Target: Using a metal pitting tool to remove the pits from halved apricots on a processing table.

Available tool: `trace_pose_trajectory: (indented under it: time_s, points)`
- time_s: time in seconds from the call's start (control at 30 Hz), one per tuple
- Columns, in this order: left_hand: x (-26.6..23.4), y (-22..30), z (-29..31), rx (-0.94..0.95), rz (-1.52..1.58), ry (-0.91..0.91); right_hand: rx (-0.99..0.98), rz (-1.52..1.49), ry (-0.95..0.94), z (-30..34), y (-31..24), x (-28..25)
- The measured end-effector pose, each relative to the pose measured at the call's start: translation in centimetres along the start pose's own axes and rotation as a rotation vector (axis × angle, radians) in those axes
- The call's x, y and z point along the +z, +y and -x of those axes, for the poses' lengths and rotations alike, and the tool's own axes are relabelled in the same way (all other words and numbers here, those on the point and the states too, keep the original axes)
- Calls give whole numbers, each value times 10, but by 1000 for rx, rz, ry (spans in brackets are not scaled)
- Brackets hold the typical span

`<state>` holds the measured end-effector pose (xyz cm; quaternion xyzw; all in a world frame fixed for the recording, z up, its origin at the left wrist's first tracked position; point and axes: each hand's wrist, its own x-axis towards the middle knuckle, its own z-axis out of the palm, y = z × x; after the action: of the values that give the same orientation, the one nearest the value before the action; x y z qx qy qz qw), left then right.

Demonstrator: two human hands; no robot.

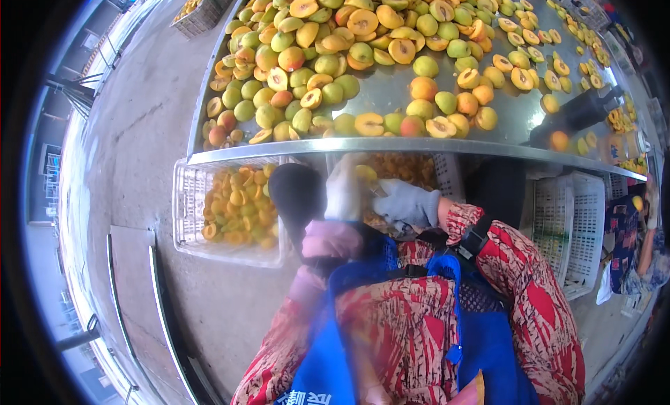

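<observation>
My two gloved hands are close together in front of my body, just below the near edge of the metal table. My left hand, in a white glove, is blurred but looks closed around a yellow stone fruit. Right beside it, my right hand wears a pale grey glove with its fingers curled in; what they grip is hidden. Whole and halved stone fruit, like peaches or apricots in green, yellow and orange, lie heaped on the table. Beneath my hands is a crate of cut fruit, partly covered.
A white plastic crate of fruit halves stands at the left below the table. Pale crates stand at the right, near another person's arm. A dark handled object lies on the table's right. Another fruit crate sits far left.
</observation>
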<state>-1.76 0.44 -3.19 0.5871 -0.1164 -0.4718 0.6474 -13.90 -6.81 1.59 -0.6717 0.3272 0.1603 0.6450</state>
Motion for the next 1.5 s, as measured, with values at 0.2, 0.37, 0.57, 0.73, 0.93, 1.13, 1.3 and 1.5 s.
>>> trace_pose_trajectory:
  time_s: [0.2,0.37,0.57,0.73,0.93,1.13,1.3,1.5]
  points:
    - [-2,-8,-3,-87,188,127,-200,164,166,-12,21,19]
    - [-5,-2,-2,-39,99,200,85,118,76,2,-17,15]
    - [-30,-36,-25,106,-240,-44,-63,377,233,-14,14,20]
    - [-33,-52,-29,249,-201,82,-145,228,262,-22,25,28]
    - [-2,-3,-2,-62,239,299,-154,456,264,-31,28,30]
    - [0,-5,3,19,158,232,213,-69,-48,-18,10,20]
    - [-17,-6,-5,-13,70,-34,-29,-417,-305,-9,17,8]
    - [-4,-1,5,-30,57,74,74,-295,-178,12,-6,10]
